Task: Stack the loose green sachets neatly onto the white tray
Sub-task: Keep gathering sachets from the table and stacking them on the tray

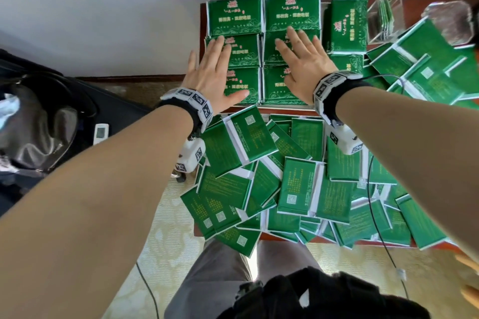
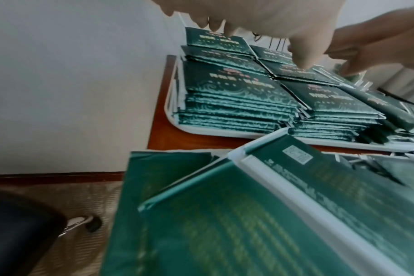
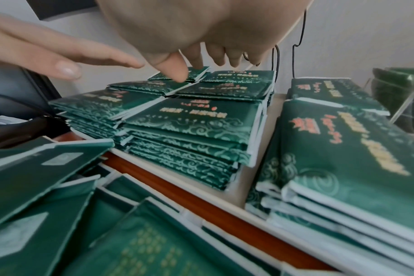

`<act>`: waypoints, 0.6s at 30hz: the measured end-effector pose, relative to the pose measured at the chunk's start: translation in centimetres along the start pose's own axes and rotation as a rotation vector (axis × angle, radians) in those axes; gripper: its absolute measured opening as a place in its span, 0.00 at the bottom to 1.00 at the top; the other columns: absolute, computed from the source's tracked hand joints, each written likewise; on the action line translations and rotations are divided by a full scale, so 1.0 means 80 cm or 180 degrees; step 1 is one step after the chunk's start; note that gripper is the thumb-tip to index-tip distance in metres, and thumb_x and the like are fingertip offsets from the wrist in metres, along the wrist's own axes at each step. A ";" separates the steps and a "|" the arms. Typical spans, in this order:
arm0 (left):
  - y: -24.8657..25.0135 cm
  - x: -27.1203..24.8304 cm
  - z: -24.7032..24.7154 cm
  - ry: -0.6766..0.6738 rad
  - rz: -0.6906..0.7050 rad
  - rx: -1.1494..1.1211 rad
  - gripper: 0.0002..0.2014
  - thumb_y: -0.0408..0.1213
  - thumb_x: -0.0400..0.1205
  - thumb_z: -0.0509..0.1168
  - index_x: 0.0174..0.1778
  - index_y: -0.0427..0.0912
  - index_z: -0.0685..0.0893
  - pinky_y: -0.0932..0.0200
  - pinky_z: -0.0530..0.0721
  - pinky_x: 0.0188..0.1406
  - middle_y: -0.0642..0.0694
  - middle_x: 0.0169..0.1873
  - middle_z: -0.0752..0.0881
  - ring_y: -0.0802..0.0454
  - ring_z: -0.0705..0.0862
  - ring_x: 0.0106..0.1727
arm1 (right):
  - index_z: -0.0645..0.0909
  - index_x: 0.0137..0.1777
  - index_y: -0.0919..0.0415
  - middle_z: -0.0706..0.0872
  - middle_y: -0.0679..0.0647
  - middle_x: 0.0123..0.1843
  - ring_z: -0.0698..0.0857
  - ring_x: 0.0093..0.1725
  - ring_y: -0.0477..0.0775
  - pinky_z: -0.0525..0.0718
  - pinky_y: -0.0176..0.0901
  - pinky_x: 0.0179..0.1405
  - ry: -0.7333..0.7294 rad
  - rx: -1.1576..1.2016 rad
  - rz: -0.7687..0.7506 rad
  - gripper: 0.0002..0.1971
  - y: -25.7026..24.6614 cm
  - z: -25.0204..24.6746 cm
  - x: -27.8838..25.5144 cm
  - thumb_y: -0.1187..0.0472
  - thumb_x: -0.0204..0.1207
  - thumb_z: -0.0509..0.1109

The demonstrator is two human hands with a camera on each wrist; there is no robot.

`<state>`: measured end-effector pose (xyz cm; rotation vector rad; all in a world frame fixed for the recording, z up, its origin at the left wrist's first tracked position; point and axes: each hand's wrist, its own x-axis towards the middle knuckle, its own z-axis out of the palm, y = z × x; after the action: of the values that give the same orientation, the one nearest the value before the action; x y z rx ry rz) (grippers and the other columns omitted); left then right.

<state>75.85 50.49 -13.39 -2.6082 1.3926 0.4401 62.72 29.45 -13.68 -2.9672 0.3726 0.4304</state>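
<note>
- On the tray [image 2: 208,131], sachets [image 1: 234,17] stand in six neat face-up stacks, two columns by three rows; a seventh stack [image 1: 348,26] sits just beside them to the right.
- Loose sachets [image 1: 298,184] lie heaped face-down on the table [image 2: 158,119], nearer the person, some overhanging its edge.
- Left hand [image 1: 215,72] and right hand [image 1: 302,62] are spread flat over the stacks, fingers straight, grasping nothing; whether they touch the top sachets I cannot tell.
- Sachets look light, thin, glossy and probably slippery; I would pinch one by a short sealed edge, or square a small batch between both palms.
- Most of the tray is hidden under the stacks; only its rim shows.
- Print on the sachets is too blurred to read.
</note>
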 end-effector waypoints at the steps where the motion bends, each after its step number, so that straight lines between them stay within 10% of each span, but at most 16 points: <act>1: -0.004 -0.010 -0.001 -0.0036 -0.0075 0.0021 0.51 0.73 0.80 0.50 0.89 0.40 0.43 0.32 0.47 0.85 0.42 0.88 0.40 0.45 0.44 0.89 | 0.44 0.89 0.55 0.41 0.61 0.89 0.45 0.88 0.64 0.44 0.62 0.87 -0.0005 -0.0003 0.0009 0.38 -0.003 -0.004 -0.002 0.56 0.84 0.60; 18: 0.167 -0.115 -0.139 0.0362 -0.0032 -0.0051 0.41 0.60 0.87 0.54 0.89 0.42 0.45 0.35 0.51 0.86 0.44 0.89 0.49 0.45 0.49 0.89 | 0.50 0.89 0.54 0.50 0.61 0.89 0.49 0.88 0.65 0.46 0.61 0.87 0.0388 0.0098 0.0359 0.36 0.005 -0.114 -0.178 0.46 0.84 0.59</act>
<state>61.97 47.30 0.17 -2.6902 1.4141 0.3072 51.75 30.88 -0.87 -2.9602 0.5562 0.2528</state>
